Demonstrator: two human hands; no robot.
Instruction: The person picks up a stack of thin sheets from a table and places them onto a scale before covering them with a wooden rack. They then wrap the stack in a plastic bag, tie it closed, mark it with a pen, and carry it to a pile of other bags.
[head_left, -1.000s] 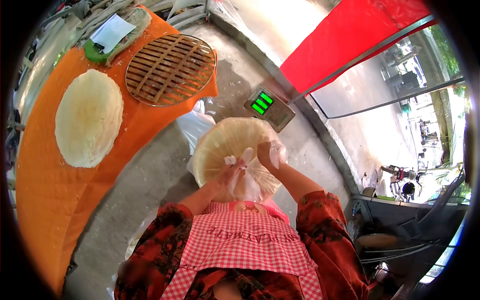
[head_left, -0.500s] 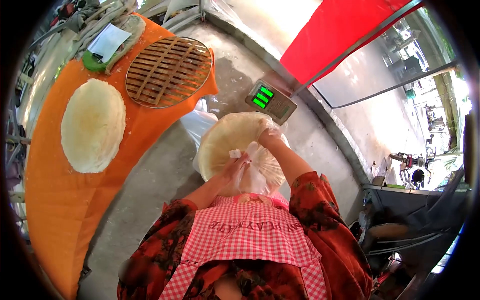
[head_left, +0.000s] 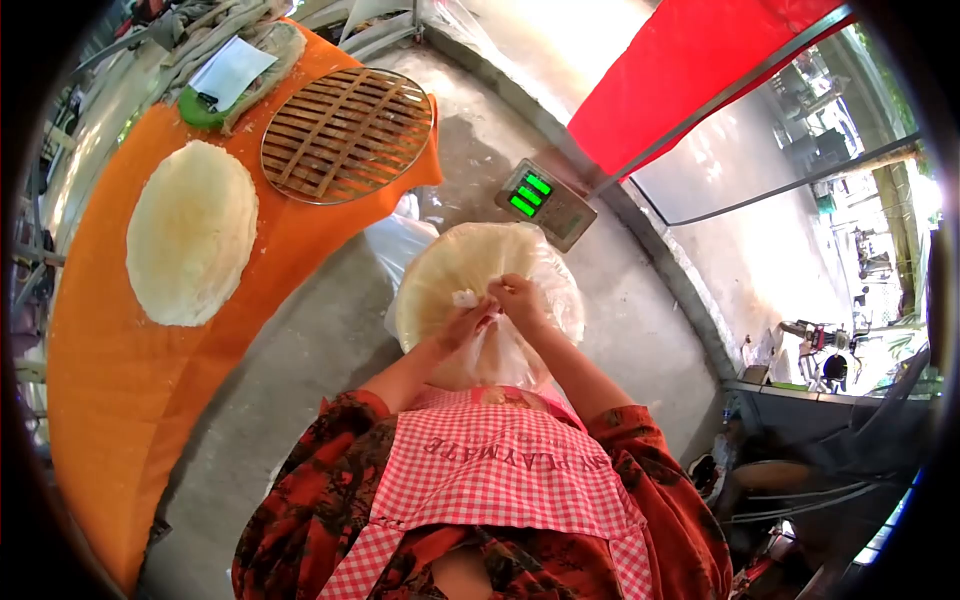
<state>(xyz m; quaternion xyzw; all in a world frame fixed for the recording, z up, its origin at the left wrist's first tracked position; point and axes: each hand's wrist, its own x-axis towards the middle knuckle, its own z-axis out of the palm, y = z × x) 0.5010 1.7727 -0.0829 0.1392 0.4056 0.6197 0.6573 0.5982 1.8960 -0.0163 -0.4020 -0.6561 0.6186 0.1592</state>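
Observation:
A large clear plastic bag (head_left: 555, 290) holds a round stack of pale, flat sheets in front of my body. My left hand (head_left: 468, 326) grips gathered plastic near the middle of the bag's top. Right beside it, my right hand (head_left: 518, 298) is closed on the bag's plastic too, its fingers pinched near my left fingertips. A small white knotted piece of plastic (head_left: 464, 298) sticks up by my left hand. Just beyond the bag, a scale (head_left: 548, 204) with green lit digits rests on the floor.
At the left an orange cloth-covered table (head_left: 105, 400) bears a stack of pale round sheets (head_left: 190, 235) and a round slatted rack (head_left: 345, 135). Behind the rack lies a paper on a green item (head_left: 205, 110). A low concrete ledge (head_left: 660, 245) and red cloth (head_left: 680, 80) are at the right.
My right hand has moved from the bag's far right side inward to its middle, next to my left hand. The view has shifted slightly.

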